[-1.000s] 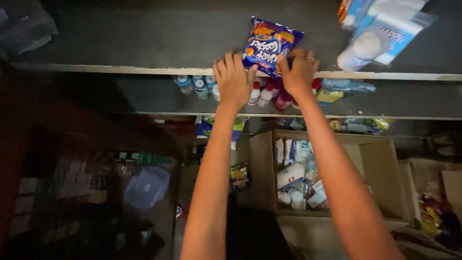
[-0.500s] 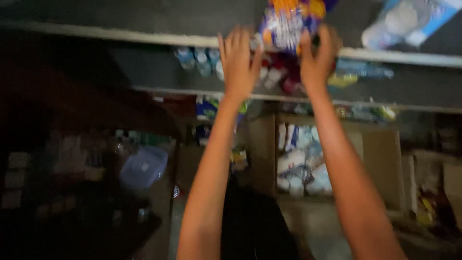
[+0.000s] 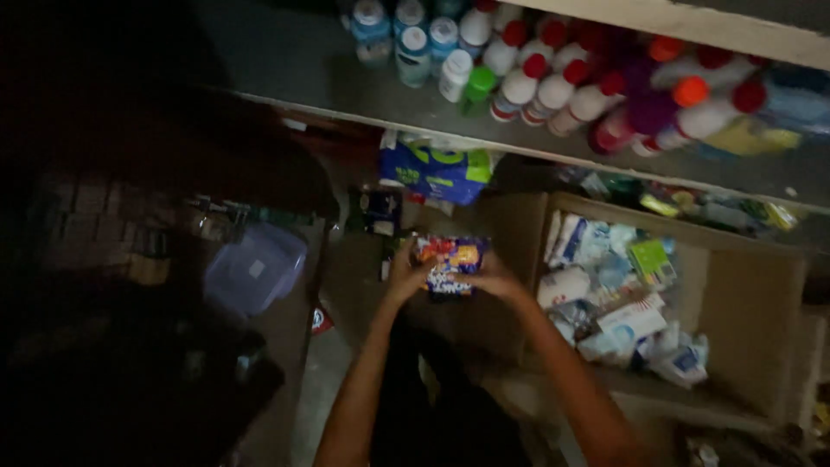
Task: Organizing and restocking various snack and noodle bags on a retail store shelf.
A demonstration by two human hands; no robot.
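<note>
Both hands are closing on a small purple and orange snack packet (image 3: 450, 264). The left hand (image 3: 405, 272) is gripping the packet's left edge, fingers curled around it. The right hand (image 3: 493, 281) is gripping the right edge, fingers wrapped under the lower corner. The packet is sitting between the two hands, held low in front of the body, just left of an open cardboard box (image 3: 743, 320) filled with white and blue packages. Both forearms are extending forward and downward, converging at the packet. Above, a shelf (image 3: 346, 78) is carrying bottles with red caps (image 3: 553, 82).
</note>
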